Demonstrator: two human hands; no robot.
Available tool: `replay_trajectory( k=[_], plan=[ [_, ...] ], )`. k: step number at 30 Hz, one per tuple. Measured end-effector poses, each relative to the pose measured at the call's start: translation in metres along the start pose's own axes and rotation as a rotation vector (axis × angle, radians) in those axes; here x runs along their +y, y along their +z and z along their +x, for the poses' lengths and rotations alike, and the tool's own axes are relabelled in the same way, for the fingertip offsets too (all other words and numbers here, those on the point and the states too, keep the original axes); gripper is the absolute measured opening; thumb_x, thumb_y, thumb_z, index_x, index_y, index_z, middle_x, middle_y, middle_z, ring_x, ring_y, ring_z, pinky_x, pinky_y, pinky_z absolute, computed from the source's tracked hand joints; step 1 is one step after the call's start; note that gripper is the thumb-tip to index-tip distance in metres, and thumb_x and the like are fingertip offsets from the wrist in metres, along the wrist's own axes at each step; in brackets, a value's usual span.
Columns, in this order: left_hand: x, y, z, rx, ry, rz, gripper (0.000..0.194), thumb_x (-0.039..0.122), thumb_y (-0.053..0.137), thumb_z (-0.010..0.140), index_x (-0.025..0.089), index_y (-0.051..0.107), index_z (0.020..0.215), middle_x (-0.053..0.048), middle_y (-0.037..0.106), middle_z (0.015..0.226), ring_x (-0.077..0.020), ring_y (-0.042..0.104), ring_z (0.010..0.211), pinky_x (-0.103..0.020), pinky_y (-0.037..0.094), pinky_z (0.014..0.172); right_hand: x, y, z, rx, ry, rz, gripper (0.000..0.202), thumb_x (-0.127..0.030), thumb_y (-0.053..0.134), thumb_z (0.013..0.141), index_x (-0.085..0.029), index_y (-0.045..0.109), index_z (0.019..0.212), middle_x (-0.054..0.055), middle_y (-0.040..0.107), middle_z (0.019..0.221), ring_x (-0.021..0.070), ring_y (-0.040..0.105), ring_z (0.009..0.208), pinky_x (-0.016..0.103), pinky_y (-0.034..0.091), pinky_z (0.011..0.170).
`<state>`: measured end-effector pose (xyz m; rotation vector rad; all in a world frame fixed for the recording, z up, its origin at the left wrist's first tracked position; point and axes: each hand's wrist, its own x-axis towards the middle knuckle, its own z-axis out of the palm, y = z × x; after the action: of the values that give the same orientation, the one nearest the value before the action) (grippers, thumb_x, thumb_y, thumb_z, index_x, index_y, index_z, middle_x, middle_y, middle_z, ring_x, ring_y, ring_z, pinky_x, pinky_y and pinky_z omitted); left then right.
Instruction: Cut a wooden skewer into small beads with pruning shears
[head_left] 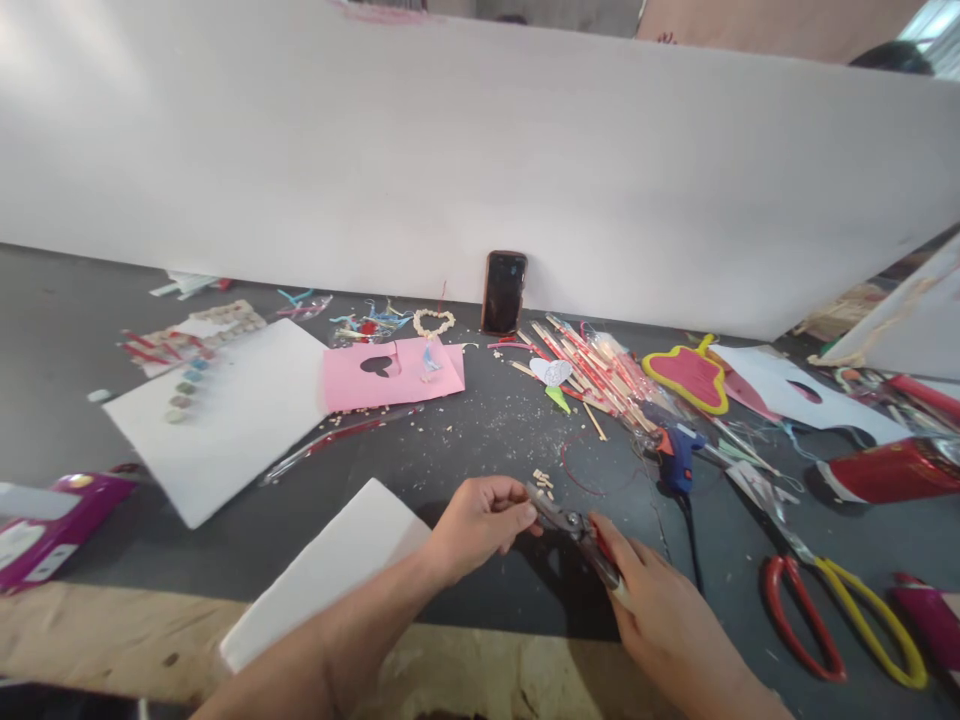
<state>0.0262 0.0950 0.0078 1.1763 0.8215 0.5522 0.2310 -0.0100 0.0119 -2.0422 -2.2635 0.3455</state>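
Note:
My right hand [667, 595] is wrapped round the handles of a pair of hand cutters [574, 522], whose grips show red and whitish and whose metal jaws point left. At those jaws, my left hand [487, 515] is closed in a pinch of thumb and fingers. What it pinches, if anything, is too small or hidden to make out. Just beyond the jaws lies a little pile of short pale stick pieces [543, 484]. Long wooden sticks with red and white wrappers [577, 360] are heaped farther back.
A white foam board [330, 570] lies by my left forearm. To the right are a blue glue gun [675, 455], big scissors with red and yellow handles [802, 620] and a red can [892, 470]. A phone [504, 292] leans against the white partition [480, 150]. Pink paper [345, 380] lies left of centre.

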Motion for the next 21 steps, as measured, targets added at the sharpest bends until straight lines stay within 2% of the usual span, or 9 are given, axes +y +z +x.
replay_trajectory(
  k=[5, 7, 10, 15, 21],
  plan=[
    [0.0026, -0.0004, -0.0030, 0.084, 0.057, 0.107, 0.028, 0.038, 0.054, 0.077, 0.013, 0.063, 0.069, 0.003, 0.054, 0.052, -0.0053, 0.042, 0.041, -0.019, 0.031, 0.044, -0.0044, -0.0009, -0.0001, 0.034, 0.003, -0.058, 0.067, -0.006, 0.038, 0.071, -0.014, 0.029, 0.137, 0.012, 0.062, 0.103, 0.0244, 0.059, 0.092, 0.038, 0.051, 0.076],
    [0.0030, -0.0011, -0.0040, 0.066, 0.072, 0.095, 0.030, 0.038, 0.053, 0.078, 0.012, 0.063, 0.068, 0.002, 0.055, 0.052, -0.0050, 0.041, 0.040, -0.019, 0.030, 0.044, -0.0065, -0.0021, 0.0001, 0.035, -0.001, -0.077, 0.069, -0.006, 0.038, 0.070, -0.014, 0.028, 0.138, 0.012, 0.061, 0.105, 0.0260, 0.057, 0.095, 0.040, 0.050, 0.078],
    [0.0035, -0.0027, -0.0043, 0.010, 0.055, 0.016, 0.031, 0.039, 0.054, 0.078, 0.011, 0.063, 0.069, -0.003, 0.064, 0.064, -0.0036, 0.040, 0.038, -0.019, 0.027, 0.041, -0.0077, -0.0037, 0.0002, 0.031, -0.007, -0.101, 0.069, -0.006, 0.038, 0.069, -0.014, 0.029, 0.137, 0.012, 0.061, 0.106, 0.0273, 0.056, 0.097, 0.042, 0.050, 0.078],
    [0.0027, -0.0049, -0.0037, -0.074, 0.022, -0.137, 0.027, 0.036, 0.059, 0.076, 0.010, 0.063, 0.072, -0.006, 0.067, 0.066, -0.0026, 0.038, 0.035, -0.019, 0.023, 0.038, -0.0068, -0.0053, -0.0007, 0.013, -0.014, -0.119, 0.071, -0.005, 0.036, 0.068, -0.014, 0.028, 0.138, 0.012, 0.063, 0.105, 0.0248, 0.061, 0.089, 0.040, 0.051, 0.075],
    [0.0019, -0.0022, -0.0040, -0.054, -0.008, -0.162, 0.028, 0.037, 0.060, 0.075, 0.009, 0.063, 0.071, -0.006, 0.066, 0.062, -0.0020, 0.035, 0.034, -0.019, 0.021, 0.037, -0.0050, 0.0034, -0.0033, -0.018, -0.033, -0.129, 0.062, -0.010, 0.037, 0.072, -0.013, 0.033, 0.134, 0.012, 0.066, 0.101, 0.0239, 0.066, 0.080, 0.037, 0.052, 0.069]
  ],
)
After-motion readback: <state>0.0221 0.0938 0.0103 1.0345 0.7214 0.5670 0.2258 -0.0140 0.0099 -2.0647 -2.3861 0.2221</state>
